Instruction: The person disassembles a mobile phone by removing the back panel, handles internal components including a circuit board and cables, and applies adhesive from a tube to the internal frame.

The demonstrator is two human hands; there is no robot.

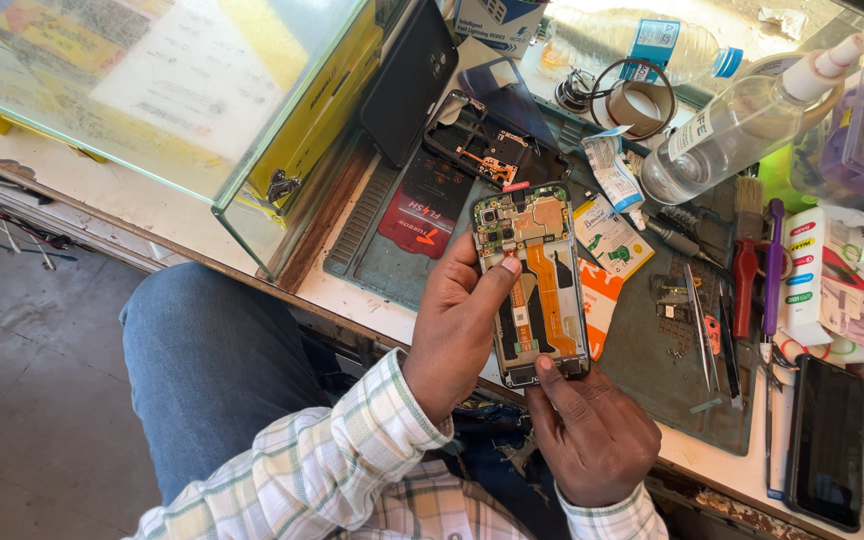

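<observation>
Both hands are up over the near edge of the surface, holding an opened phone with its back off, circuit board and orange flex cable showing. Left hand has its fingers wrapped round the phone's left side, thumb on the board. Right hand pinches the bottom end. Tweezers and a clear bottle sit further right.
</observation>
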